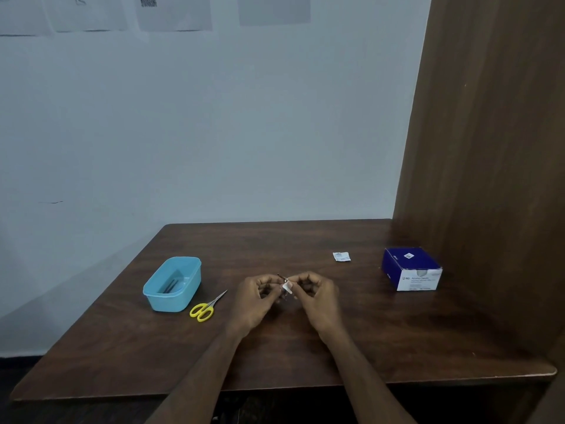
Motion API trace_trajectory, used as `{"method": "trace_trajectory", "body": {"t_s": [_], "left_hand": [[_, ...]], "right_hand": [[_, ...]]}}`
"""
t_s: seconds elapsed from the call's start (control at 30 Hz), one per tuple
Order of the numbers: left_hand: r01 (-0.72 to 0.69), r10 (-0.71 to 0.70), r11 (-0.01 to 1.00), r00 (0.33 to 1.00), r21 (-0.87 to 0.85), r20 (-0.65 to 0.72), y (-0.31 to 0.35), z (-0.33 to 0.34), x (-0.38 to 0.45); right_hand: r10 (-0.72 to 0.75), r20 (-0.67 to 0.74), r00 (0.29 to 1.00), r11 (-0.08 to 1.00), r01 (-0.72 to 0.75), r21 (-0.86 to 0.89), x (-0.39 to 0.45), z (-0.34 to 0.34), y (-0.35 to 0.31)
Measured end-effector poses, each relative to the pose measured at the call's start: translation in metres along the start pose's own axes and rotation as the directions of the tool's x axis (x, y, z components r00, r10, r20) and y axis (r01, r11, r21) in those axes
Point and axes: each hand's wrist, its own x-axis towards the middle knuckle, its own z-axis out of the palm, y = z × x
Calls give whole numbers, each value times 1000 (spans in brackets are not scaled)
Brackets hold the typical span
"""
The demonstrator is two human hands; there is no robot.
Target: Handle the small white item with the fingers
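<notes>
Brown desk [305, 356], pale wall; left hand [256, 298], right hand [318, 296] pinching white swab [287, 288] between curled fingertips.

Both forearms reach fwd over desk's near edge, converging mid-desk. L hand [255, 298] & R hand [318, 296] raised, fingers curled, fingertips nearly meeting, pinching sth small btwn them.

view: single head camera, worn by the person
facing: forward and down over the desk [305, 240] toward the wall [214, 133]
nearness: close above the hands [287, 293]
</notes>
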Motion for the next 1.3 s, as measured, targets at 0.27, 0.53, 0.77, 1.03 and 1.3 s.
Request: {"method": "trace_trajectory", "body": {"t_s": [0.27,0.53,0.77,1.03,1.3], "left_hand": [[-8,8,999,1000,36,9,-1,-1,1],[29,-30,999,998,-19,-49,-5,-1,4],[89,-95,994,990,-62,-108,-7,0,5],[89,-107,982,989,-166,-102,-13,-3,8],[56,-83,956,993,-286,-83,-14,-7,9]], "right_hand": [[28,20,999,999,-27,-16,0,1,2],[49,-63,997,994,-42,104,0,1,-1],[54,41,998,998,-55,23,-2,2,-2],[37,128,991,999,-32,-41,-1,4,-3],[68,156,985,985,-92,149,1,2,0]]}}
